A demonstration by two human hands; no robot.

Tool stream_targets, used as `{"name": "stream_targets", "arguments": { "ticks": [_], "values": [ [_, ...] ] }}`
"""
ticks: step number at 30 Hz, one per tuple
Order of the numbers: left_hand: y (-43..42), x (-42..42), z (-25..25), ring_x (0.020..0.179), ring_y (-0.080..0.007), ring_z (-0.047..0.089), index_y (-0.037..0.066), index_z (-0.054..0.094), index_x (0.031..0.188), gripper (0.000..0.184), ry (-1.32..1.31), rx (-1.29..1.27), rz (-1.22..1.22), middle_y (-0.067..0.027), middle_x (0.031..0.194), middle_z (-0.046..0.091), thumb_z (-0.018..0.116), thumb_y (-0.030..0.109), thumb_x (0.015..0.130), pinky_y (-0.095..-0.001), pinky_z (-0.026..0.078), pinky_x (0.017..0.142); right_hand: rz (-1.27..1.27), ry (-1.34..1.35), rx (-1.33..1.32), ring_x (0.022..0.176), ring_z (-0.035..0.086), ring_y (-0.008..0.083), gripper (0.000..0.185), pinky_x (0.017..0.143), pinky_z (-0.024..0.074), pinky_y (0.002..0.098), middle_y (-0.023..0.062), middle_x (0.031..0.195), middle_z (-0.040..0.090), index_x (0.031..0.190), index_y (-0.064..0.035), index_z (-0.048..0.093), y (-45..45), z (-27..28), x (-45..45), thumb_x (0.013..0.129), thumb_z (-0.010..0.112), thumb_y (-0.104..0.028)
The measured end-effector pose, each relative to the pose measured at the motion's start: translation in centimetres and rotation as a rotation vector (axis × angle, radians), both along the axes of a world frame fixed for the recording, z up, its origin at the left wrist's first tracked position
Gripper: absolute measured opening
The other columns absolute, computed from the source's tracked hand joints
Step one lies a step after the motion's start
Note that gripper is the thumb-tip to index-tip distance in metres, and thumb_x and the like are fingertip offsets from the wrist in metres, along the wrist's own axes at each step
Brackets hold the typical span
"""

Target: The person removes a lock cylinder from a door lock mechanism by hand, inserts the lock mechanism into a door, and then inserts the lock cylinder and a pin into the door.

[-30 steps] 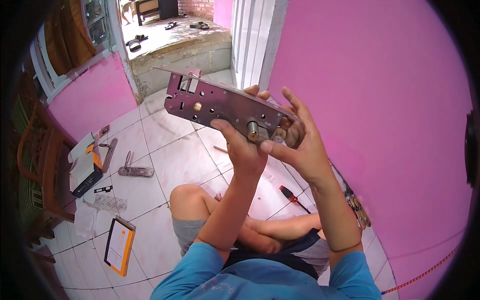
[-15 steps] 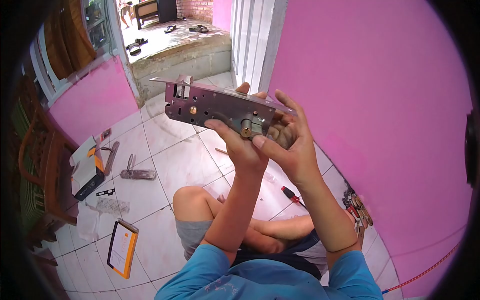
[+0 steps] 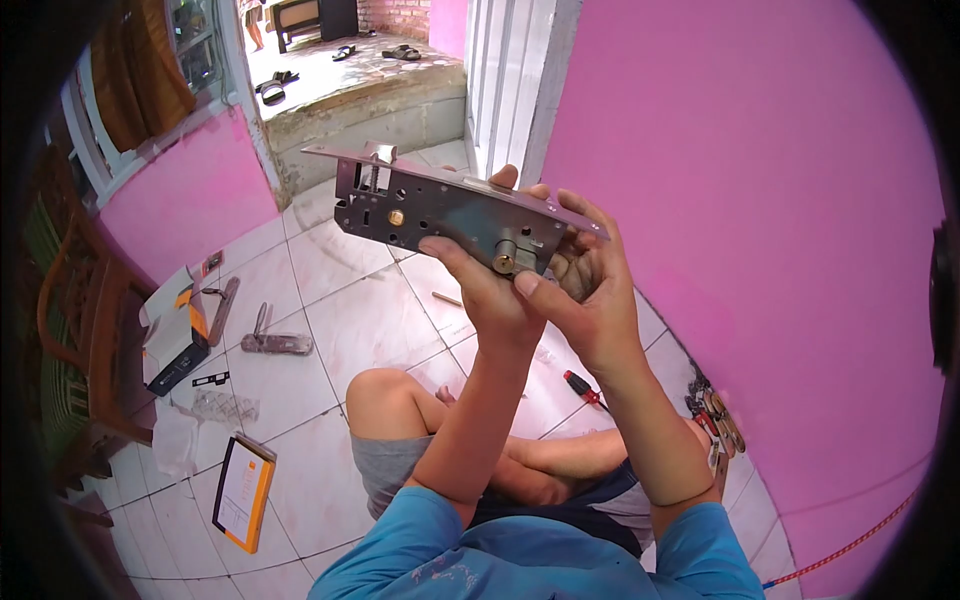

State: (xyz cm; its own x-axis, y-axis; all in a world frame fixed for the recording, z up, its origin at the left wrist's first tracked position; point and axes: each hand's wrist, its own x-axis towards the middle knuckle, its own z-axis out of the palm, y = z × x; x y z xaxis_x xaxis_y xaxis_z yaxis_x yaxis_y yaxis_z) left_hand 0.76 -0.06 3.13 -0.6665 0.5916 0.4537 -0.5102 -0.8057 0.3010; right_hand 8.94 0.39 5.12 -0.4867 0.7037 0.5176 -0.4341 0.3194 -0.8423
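Note:
A metal mortise lock body (image 3: 455, 218) is held up in front of me, its long faceplate on top and its right end slightly lower. My left hand (image 3: 490, 290) grips it from below, thumb on the near face and fingertips showing over the faceplate. Around the right end, my right hand (image 3: 590, 290) has its fingers behind the lock and its thumb beside the key cylinder (image 3: 505, 257). The cylinder sticks out of the near face. A brass-coloured hub (image 3: 397, 217) shows near the left end, below the spring latch.
On the tiled floor lie a red-and-black screwdriver (image 3: 583, 388), two door handle plates (image 3: 278, 344), an open box (image 3: 178, 345), a flat orange-edged box (image 3: 243, 492) and a small black strike plate (image 3: 211, 379). Tools (image 3: 717, 420) lie by the pink wall. A wooden bench (image 3: 85, 340) stands left.
The lock first tipped to show more of its top edge and shifted slightly left, then moved back right. Both hands have kept their hold on it.

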Motion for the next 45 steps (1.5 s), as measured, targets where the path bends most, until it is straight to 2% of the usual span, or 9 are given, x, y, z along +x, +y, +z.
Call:
{"name": "stream_targets", "arguments": {
  "ticks": [3,6,18,26,30,33,39,42,45],
  "values": [
    [0.0,0.2,0.2,0.119,-0.032,0.058,0.023,0.03,0.148,0.068,-0.108,0.109,-0.089,-0.0151,0.137,0.05,0.024,0.07,0.098,-0.0421,0.058,0.093,-0.02,0.014,0.009,0.125,0.052,0.0263,0.084,0.108,0.0417,0.0393,0.0204,0.131,0.048,0.148,0.0008,0.027,0.2,-0.5,0.1,0.081,0.078,-0.005],
    [-0.2,0.1,0.0,0.118,-0.0317,0.058,0.024,0.03,0.148,0.069,-0.068,0.048,-0.04,-0.0155,0.137,0.049,0.023,0.07,0.098,-0.0425,0.058,0.094,0.02,0.035,0.053,0.126,0.051,0.0263,0.083,0.109,0.0411,0.0392,0.02,0.132,0.048,0.147,0.001,0.028,0.2,-0.7,0.2,0.081,0.079,-0.004],
    [-0.2,0.5,0.4,0.123,-0.03,0.055,0.019,0.031,0.146,0.069,-0.082,0.044,-0.055,-0.015,0.137,0.05,0.022,0.068,0.1,-0.0422,0.054,0.098,0.037,0.086,-0.075,0.128,0.049,0.0269,0.082,0.109,0.0407,0.0396,0.0201,0.133,0.047,0.146,0.004,0.028,0.0,-0.5,0.0,0.08,0.076,0.0],
    [-0.7,1.1,1.0,0.125,-0.0257,0.053,0.016,0.03,0.146,0.071,-0.067,-0.103,-0.01,-0.0149,0.137,0.051,0.015,0.068,0.1,-0.0372,0.055,0.097,0.051,0.044,-0.105,0.128,0.049,0.0268,0.085,0.11,0.0397,0.0404,0.0194,0.134,0.047,0.148,0.0036,0.027,0.3,-0.8,0.5,0.079,0.077,0.0],
    [-0.8,0.9,0.4,0.124,-0.0247,0.054,0.017,0.028,0.147,0.071,-0.084,-0.069,-0.077,-0.0154,0.136,0.052,0.014,0.067,0.101,-0.0362,0.055,0.097,0.064,0.041,-0.095,0.129,0.048,0.0272,0.085,0.111,0.0386,0.0407,0.0194,0.135,0.046,0.147,0.0032,0.027,0.4,-1.0,0.6,0.079,0.078,-0.002],
    [-0.5,0.6,-0.3,0.122,-0.0245,0.054,0.018,0.027,0.148,0.069,-0.044,-0.06,-0.074,-0.0156,0.136,0.052,0.015,0.067,0.101,-0.0363,0.055,0.097,0.004,0.051,-0.086,0.131,0.047,0.0273,0.086,0.111,0.038,0.041,0.0191,0.136,0.046,0.147,0.003,0.028,0.6,-1.6,0.3,0.078,0.079,-0.004],
    [-0.5,0.0,-1.6,0.119,-0.0238,0.053,0.02,0.026,0.148,0.071,-0.193,-0.1,-0.15,-0.0123,0.128,0.051,0.027,0.071,0.099,-0.04,0.054,0.097,-0.035,0.017,-0.004,0.131,0.046,0.0267,0.09,0.112,0.0379,0.0415,0.0172,0.137,0.045,0.147,0.0018,0.028,0.1,-3.0,0.5,0.076,0.083,-0.008],
    [0.2,-0.5,-3.1,0.112,-0.0232,0.052,0.02,0.033,0.141,0.066,-0.19,-0.005,-0.257,-0.0098,0.12,0.049,0.033,0.071,0.098,-0.0421,0.053,0.095,-0.103,-0.013,0.06,0.132,0.045,0.0268,0.092,0.113,0.0368,0.0416,0.0161,0.136,0.045,0.149,0.0,0.028,0.2,-4.0,0.6,0.076,0.084,-0.01],
    [0.1,-0.8,-3.3,0.094,-0.0219,0.056,0.011,0.044,0.114,0.073,-0.245,0.006,-0.456,-0.0083,0.103,0.052,0.032,0.08,0.092,-0.0355,0.053,0.083,-0.135,-0.036,0.117,0.133,0.045,0.0263,0.094,0.113,0.0367,0.0416,0.0149,0.136,0.045,0.15,-0.0017,0.028,0.5,-5.0,0.8,0.075,0.085,-0.011]
  ]
}}
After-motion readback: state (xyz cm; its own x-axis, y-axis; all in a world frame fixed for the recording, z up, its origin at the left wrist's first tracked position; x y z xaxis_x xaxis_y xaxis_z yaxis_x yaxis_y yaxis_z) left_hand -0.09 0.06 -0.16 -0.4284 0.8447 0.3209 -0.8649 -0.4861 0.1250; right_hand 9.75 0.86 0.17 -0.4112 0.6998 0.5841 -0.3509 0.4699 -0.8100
